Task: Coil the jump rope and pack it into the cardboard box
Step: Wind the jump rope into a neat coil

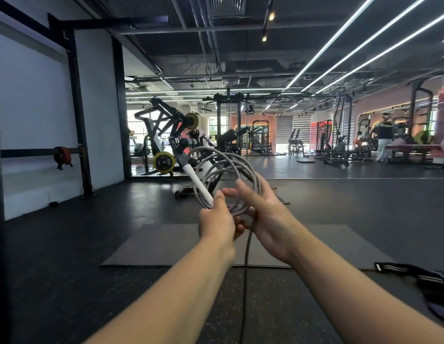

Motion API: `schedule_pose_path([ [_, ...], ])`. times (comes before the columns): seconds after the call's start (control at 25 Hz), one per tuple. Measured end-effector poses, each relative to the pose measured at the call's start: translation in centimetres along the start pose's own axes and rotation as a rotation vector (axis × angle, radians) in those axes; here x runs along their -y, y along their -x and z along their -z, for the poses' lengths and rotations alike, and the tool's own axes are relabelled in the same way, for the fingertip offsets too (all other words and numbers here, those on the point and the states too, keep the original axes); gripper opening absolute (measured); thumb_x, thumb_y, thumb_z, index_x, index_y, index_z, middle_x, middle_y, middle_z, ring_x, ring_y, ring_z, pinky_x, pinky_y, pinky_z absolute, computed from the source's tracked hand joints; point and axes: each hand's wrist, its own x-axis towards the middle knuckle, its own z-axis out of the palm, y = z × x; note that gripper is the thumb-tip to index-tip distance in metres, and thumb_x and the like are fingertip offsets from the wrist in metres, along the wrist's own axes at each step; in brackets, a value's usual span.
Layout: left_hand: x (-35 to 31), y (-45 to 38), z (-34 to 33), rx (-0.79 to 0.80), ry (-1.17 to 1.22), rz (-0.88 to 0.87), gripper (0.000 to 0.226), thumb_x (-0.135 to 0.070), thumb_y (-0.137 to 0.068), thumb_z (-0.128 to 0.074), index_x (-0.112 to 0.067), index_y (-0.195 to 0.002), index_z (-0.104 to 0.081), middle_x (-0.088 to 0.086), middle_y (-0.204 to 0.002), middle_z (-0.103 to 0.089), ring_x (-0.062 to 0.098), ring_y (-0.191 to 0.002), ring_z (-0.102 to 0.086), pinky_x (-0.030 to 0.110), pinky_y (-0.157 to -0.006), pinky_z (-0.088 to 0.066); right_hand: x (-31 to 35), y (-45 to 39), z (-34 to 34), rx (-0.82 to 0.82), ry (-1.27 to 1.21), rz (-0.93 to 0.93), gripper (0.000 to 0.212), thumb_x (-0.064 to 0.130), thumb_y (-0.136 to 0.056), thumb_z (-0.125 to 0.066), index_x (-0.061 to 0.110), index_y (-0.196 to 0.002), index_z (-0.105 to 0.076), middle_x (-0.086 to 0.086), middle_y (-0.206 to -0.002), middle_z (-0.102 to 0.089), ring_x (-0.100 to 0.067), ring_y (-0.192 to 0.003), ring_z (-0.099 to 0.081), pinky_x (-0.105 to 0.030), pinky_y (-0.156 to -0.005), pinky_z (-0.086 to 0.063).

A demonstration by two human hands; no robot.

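two bare forearms reach out from the bottom edge, over a dark speckled rubber gym floor [54, 281]. a flat dark grey exercise mat [166, 244] lies on that floor below the hands, and a black strap with white stripes [419, 276] lies on the floor at the right, well apart from them. a black weight machine with yellow plates [163, 135] stands farther back. the grey jump rope [230, 167] is held up in the air in several loose loops, gathered at the bottom between both hands. the left hand [216, 222] is closed in a fist around the bundled loops and the base of a white cylindrical rope handle [198, 181], which tilts up and to the left. the right hand [268, 214] is spread, fingers extended, resting against the right side of the coil. one dark strand of rope [245, 269] hangs down between the forearms. no cardboard box is in view.
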Motion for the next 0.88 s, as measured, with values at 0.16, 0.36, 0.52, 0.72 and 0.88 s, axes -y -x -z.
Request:
schedule_pose_path([
  [0.16, 1.4, -0.2, -0.7, -0.037, -0.044, -0.034, 0.038, -0.043, -0.09, -0.055, -0.012, -0.104, -0.07, 0.008, -0.086, -0.076, 0.025, -0.074, -0.072, 0.045, -0.074, -0.063, -0.8, -1.5, -1.0, -0.21, 0.4, 0.091, 0.024, 0.034, -0.093, -0.072, 0.011, -0.099, -0.071, -0.007, -0.082, -0.073, -0.021, -0.075, -0.069, -0.034, -0.058, -0.055],
  [0.36, -0.4, 0.8, 0.8, 0.077, -0.308, 0.021, 0.093, -0.048, -0.061, -0.079, -0.023, -0.14, -0.038, 0.008, -0.134, -0.053, 0.028, -0.117, -0.055, 0.049, -0.09, -0.053, 2.6, -2.0, 0.8, -0.168, 0.724, 0.109, 0.042, 0.039, -0.106, -0.049, 0.01, -0.075, -0.054, -0.017, -0.063, -0.059, -0.022, -0.039, -0.052, -0.028, -0.037, -0.042],
  [0.52, -5.2, 1.3, 2.2, -0.15, -0.905, -0.855, 0.128, -0.039, -0.065, -0.083, -0.038, -0.156, 0.008, 0.006, -0.163, -0.007, 0.036, -0.15, -0.012, 0.059, -0.117, -0.022, 6.2, -2.5, 2.2, 0.034, 1.162, 0.053, 0.04, 0.039, -0.105, -0.049, 0.014, -0.074, -0.055, -0.014, -0.066, -0.064, -0.017, -0.045, -0.051, -0.026, -0.047, -0.04],
  [0.72, -8.6, 0.8, -0.9, 0.145, -1.878, -1.284, 0.091, -0.034, -0.081, -0.07, -0.024, -0.156, -0.02, 0.01, -0.153, -0.042, 0.032, -0.14, -0.038, 0.051, -0.113, -0.031, 8.3, -3.5, 1.1, 0.175, 1.61, 0.119, 0.032, 0.033, -0.103, -0.053, 0.015, -0.077, -0.057, -0.007, -0.073, -0.066, -0.021, -0.064, -0.057, -0.038, -0.072, -0.051],
  [0.88, -8.3, -0.1, -1.9, 0.427, -1.739, -1.008, 0.015, -0.028, -0.095, -0.06, -0.015, -0.102, -0.056, 0.007, -0.095, -0.066, 0.025, -0.083, -0.061, 0.033, -0.068, -0.044, 9.3, -3.0, 1.3, 0.254, 1.562, 0.142, 0.021, 0.032, -0.094, -0.065, 0.012, -0.085, -0.069, -0.012, -0.079, -0.067, -0.02, -0.069, -0.056, -0.037, -0.07, -0.047],
])
